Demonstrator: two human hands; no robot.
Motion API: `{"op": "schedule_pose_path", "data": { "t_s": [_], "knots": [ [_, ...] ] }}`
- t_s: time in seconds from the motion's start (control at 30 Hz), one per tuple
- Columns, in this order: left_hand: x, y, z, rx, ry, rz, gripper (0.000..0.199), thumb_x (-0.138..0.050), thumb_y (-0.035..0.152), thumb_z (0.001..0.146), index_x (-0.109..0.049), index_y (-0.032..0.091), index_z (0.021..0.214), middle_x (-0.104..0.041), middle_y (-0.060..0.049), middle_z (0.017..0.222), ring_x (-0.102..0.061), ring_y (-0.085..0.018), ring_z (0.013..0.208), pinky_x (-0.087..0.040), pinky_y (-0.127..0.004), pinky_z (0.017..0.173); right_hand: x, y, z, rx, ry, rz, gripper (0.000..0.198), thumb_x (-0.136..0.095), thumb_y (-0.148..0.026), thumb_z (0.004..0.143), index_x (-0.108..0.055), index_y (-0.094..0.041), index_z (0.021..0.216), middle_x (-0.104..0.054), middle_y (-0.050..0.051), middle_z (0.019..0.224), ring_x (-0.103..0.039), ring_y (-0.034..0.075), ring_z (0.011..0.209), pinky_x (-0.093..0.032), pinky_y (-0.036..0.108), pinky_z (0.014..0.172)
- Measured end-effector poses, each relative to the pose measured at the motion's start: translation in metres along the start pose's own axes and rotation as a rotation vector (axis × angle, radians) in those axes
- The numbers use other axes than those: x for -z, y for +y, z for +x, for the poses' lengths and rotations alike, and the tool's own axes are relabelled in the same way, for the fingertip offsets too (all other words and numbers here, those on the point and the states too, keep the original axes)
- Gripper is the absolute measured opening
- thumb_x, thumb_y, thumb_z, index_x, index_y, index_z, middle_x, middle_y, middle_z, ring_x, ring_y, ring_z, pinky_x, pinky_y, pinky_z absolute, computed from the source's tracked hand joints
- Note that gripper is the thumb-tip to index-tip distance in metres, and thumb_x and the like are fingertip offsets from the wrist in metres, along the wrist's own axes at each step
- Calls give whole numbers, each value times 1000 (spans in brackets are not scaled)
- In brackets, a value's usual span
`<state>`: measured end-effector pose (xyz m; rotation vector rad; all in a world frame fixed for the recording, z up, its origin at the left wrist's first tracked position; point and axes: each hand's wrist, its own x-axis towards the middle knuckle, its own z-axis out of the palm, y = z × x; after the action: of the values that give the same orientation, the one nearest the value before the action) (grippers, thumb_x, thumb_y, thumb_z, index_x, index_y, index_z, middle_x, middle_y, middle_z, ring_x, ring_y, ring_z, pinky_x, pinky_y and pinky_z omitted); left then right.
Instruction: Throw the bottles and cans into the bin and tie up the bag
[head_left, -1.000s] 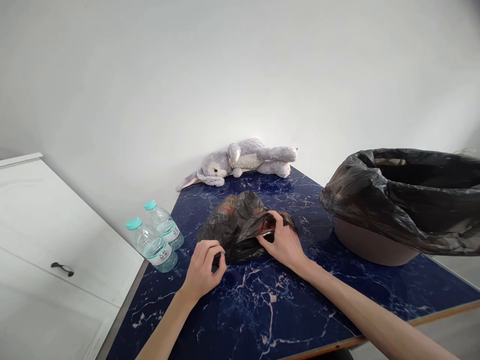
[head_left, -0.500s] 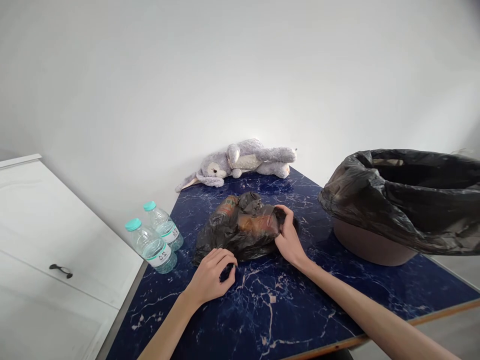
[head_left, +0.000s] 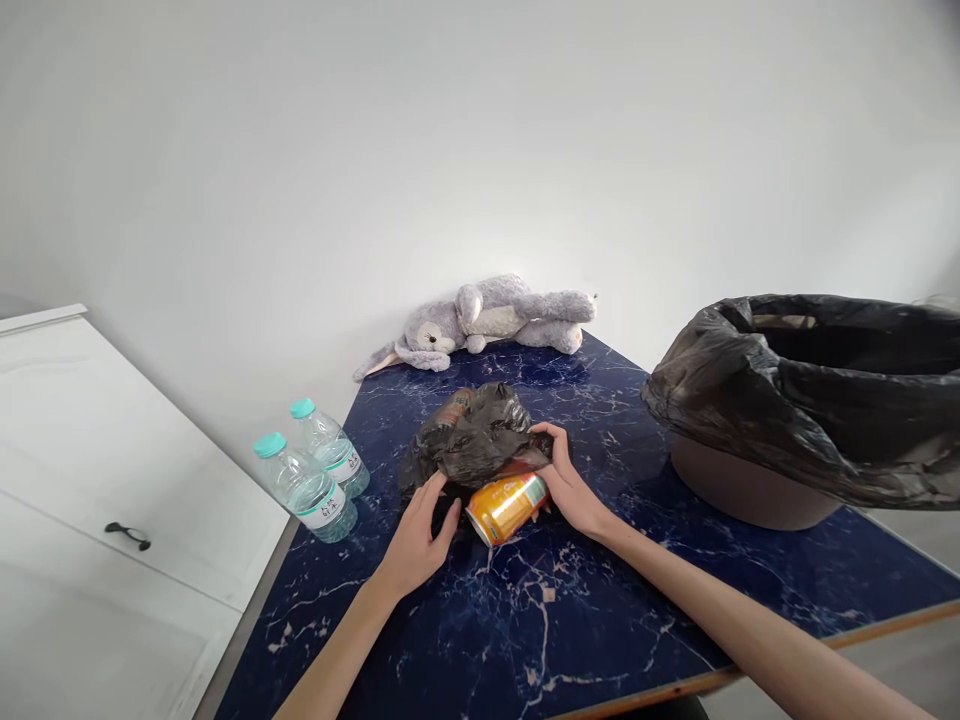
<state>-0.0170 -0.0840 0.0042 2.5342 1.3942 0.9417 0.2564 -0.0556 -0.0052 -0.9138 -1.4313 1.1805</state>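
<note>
A crumpled black plastic bag (head_left: 480, 440) lies on the blue marbled table (head_left: 495, 620). From its near side an orange drink can (head_left: 506, 507) sticks out on its side, with its far part under the plastic. My right hand (head_left: 574, 495) is closed around the can's right end, one finger over the bag and fingertips showing below the can. To the left, my left hand (head_left: 416, 535) has its fingers at the bag's near edge, the thumb bent apart; dark plastic seems to lie between them. Another can-like shape shows through the bag at its back left.
Two clear bottles with turquoise caps, a near bottle (head_left: 311, 490) and a far bottle (head_left: 334, 450), stand at the left. A plush rabbit (head_left: 487, 320) lies at the back wall. A bin (head_left: 750, 480) lined with a black bag (head_left: 712, 390) stands right. A white cabinet (head_left: 112, 450) is far left.
The orange can, inside the bag before, now pokes out toward me. My right hand has come nearer and slightly left with it. My left hand has moved a little left and up.
</note>
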Motion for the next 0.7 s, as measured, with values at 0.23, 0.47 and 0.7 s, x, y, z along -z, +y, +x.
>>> {"op": "schedule_pose_path", "data": {
  "t_s": [0.23, 0.47, 0.7],
  "knots": [
    [2, 14, -3, 14, 5, -94, 62, -71, 45, 95, -45, 26, 149, -62, -15, 141, -66, -31, 125, -57, -44, 103, -7, 3, 6, -51, -128, 156, 36, -26, -41, 102, -22, -29, 136, -68, 0, 94, -70, 21, 54, -56, 34, 48],
    [-5, 24, -11, 193, 4, -363, 79, -85, 61, 75, -58, 24, 139, -68, -16, 139, -67, -39, 126, -57, -50, 104, -11, 2, -3, 4, -137, 45, 35, -56, -44, 101, -47, -29, 131, -65, 2, 127, -65, 23, 116, -50, 41, 108],
    [47, 49, -3, 248, 128, -584, 53, -71, 51, 92, -55, 24, 134, -72, -12, 132, -72, -31, 119, -62, -41, 95, -11, 15, 6, 28, -64, 45, 35, -51, -53, 103, -49, -26, 124, -73, 4, 103, -73, 24, 94, -56, 43, 96]
  ]
}}
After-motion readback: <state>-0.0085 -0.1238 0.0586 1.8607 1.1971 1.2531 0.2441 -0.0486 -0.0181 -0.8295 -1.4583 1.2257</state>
